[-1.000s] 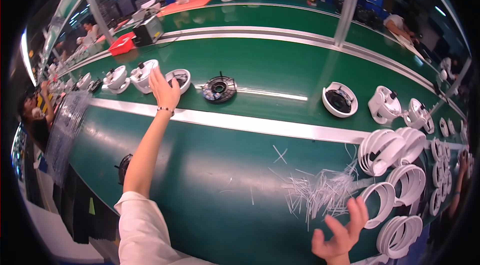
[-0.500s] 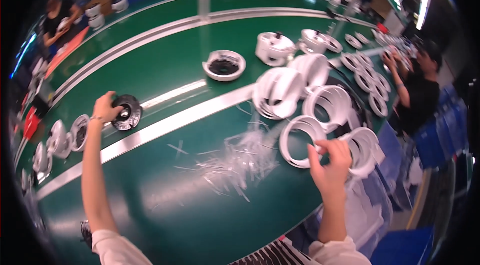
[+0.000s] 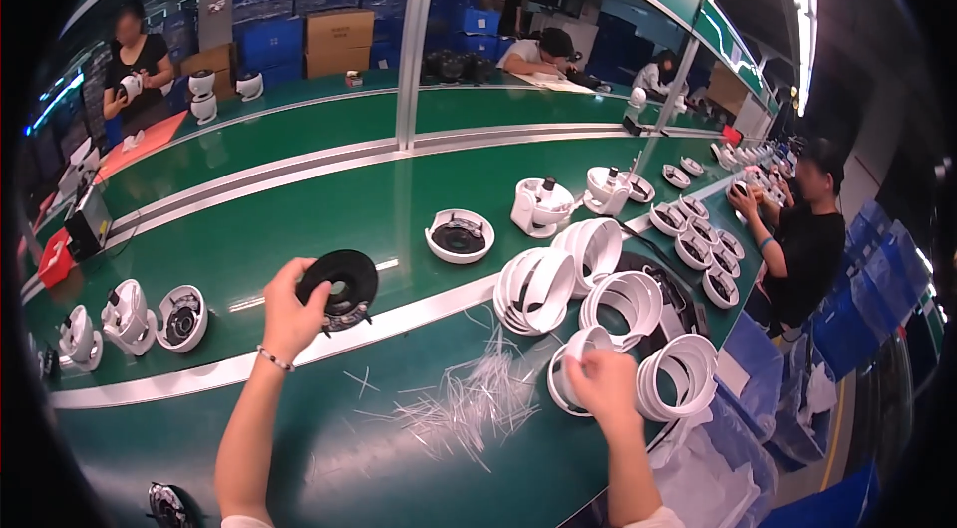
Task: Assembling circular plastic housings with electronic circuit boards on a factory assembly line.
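The left hand pinches a black disc with a hole in its middle, its grip narrowed on the near edge with the thumb across the face. The disc lies at two o'clock from that hand, tilted so its broad face shows; whether its lower edge touches anything cannot be told. A beaded bracelet circles the wrist.

The right hand has its grip drawn in on a white ring, at eleven o'clock from the hand and tilted against other white rings; whether it is clear of them cannot be told.

On the green surface, a heap of thin pale strips spreads at nine o'clock from the right hand. Stacked rings stand around that hand: a leaning stack at eleven o'clock, a second stack at twelve and a third stack at three.

At two o'clock from the black disc sits a white bowl-shaped shell with a black part inside. Another white shell sits at nine o'clock from the left hand, and a dark round part lies at seven. A co-worker in black sits at two o'clock from the right hand.
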Demonstrator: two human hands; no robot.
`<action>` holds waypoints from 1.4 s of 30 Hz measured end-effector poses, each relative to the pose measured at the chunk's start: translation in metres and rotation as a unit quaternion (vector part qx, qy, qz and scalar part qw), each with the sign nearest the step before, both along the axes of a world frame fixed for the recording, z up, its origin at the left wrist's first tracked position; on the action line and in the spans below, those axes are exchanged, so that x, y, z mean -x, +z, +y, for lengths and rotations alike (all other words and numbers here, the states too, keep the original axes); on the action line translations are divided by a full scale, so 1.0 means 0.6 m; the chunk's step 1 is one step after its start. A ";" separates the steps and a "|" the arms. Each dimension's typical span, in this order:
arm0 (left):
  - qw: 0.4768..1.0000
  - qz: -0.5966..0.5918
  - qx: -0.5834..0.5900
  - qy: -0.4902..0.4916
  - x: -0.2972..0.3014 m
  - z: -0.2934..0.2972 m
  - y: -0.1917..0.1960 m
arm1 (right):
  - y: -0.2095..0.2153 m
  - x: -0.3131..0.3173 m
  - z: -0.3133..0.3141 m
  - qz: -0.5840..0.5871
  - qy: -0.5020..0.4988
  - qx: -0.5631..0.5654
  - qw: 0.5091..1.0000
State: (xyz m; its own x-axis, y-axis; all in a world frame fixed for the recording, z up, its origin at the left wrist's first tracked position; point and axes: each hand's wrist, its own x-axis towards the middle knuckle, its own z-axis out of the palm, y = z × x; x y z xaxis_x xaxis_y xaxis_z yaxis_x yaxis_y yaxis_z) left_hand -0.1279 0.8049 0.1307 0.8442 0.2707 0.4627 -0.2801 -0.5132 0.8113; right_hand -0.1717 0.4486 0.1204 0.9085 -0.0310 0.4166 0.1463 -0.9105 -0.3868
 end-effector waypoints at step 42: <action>0.833 -0.002 0.522 -0.184 0.086 -0.087 -0.083 | 0.021 0.142 0.166 0.312 0.353 0.148 0.869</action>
